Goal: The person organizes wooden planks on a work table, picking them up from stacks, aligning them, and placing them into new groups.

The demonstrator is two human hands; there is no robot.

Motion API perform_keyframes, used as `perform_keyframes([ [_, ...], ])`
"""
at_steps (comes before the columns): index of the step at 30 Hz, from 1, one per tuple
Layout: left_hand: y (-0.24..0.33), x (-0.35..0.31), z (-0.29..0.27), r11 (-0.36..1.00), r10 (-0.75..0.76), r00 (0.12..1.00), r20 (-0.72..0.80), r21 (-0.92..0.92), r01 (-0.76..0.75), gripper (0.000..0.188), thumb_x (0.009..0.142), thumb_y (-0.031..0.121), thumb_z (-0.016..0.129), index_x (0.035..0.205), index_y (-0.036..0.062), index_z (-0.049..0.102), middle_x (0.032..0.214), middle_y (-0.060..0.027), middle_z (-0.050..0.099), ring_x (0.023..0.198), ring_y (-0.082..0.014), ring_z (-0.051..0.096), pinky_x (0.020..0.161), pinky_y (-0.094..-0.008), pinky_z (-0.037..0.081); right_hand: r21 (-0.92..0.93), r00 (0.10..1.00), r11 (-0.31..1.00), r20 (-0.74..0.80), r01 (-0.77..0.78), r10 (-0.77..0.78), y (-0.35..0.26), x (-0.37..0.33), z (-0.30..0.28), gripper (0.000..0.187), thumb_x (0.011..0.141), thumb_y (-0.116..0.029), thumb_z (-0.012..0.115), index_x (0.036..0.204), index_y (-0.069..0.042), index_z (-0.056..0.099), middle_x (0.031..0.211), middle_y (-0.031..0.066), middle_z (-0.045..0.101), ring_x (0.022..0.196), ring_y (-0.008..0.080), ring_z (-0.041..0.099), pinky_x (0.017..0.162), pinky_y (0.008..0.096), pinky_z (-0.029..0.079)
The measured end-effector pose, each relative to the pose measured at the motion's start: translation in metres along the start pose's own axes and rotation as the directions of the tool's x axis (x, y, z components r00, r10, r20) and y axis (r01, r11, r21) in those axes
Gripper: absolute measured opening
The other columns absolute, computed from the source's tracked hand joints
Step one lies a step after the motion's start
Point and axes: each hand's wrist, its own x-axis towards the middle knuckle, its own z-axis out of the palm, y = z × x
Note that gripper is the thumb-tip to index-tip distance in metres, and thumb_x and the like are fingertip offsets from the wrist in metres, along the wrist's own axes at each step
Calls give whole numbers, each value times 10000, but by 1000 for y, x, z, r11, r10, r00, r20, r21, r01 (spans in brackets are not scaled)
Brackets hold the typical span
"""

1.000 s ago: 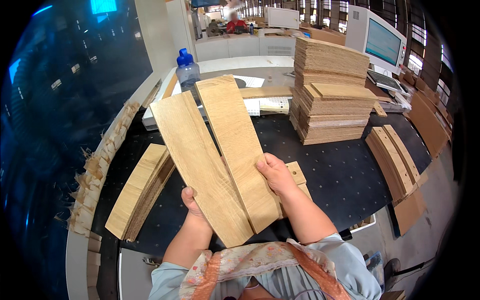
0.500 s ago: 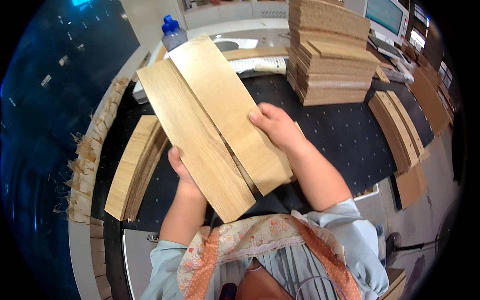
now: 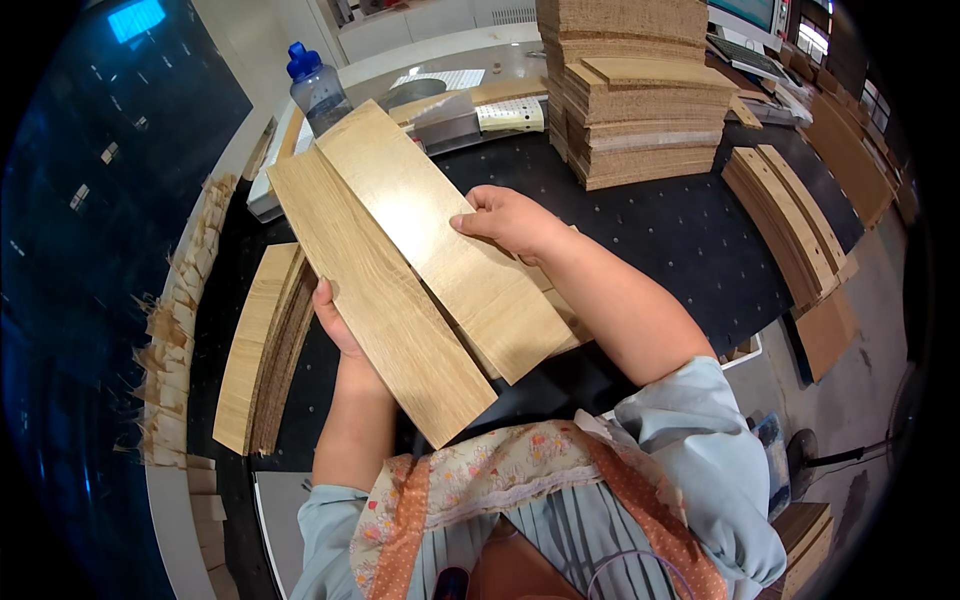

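Two long wood-grain boards slant side by side in front of me, with a narrow gap between them. My left hand [image 3: 338, 318] grips the left board [image 3: 385, 295] at its outer edge, thumb on top and fingers hidden beneath. The right board [image 3: 440, 250] has a shiny face, and my right hand [image 3: 508, 222] is closed on its right edge with the thumb on top. Part of another pale board [image 3: 562, 305] shows under it, below my right wrist. Left of my left hand lies a stack of narrow boards [image 3: 262, 345] on the dark table.
The dark dotted table [image 3: 660, 250] bears a tall stack of boards [image 3: 640, 120] at the back. More strips with holes [image 3: 785, 225] lie at the right. A blue-capped bottle [image 3: 318, 90] stands behind the held boards. A keyboard [image 3: 745, 55] sits far right.
Both hands and the boards have shifted slightly left in the picture. My right hand has moved up along the right board's edge. The camera view has shifted a little too.
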Motion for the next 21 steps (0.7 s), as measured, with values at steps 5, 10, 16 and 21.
perform_keyframes([
  [5, -3, 2, -3, 998, 22, 995, 97, -60, -16, 774, 763, 572, 462, 1355, 91, 332, 1267, -143, 463, 1089, -309, 516, 882, -444, 456, -66, 999, 998, 44, 15, -12, -2, 1, -10, 173, 804, -161, 662, 817, -54, 526, 667, -4, 537, 532, 53, 444, 438, 218, 319],
  [10, -6, 2, 13, 996, 50, 995, 86, -77, -43, 845, 639, 485, 616, 1327, 76, 343, 1206, -144, 483, 1072, -305, 515, 863, -429, 489, -5, 993, 999, 108, 44, -43, -16, -7, -20, 146, 797, -105, 662, 843, -48, 536, 696, -9, 565, 541, 51, 467, 458, 207, 336],
  [16, -6, 2, 12, 998, 60, 976, 207, -48, -51, 881, 615, 495, 633, 1320, 54, 339, 1211, -145, 473, 1081, -296, 499, 873, -431, 463, -76, 988, 993, 133, 87, -76, -31, -15, -25, 164, 791, -58, 655, 919, -17, 561, 822, 25, 622, 742, 76, 562, 669, 223, 461],
  [21, -6, 0, 9, 991, -4, 977, 215, -129, 32, 913, 612, 453, 651, 1343, 25, 309, 1251, -183, 455, 1163, -328, 458, 955, -445, 421, -264, 917, 878, 143, 399, -374, -39, -24, -30, 172, 782, -44, 651, 941, -25, 587, 846, 37, 608, 781, 118, 563, 704, 265, 462],
])
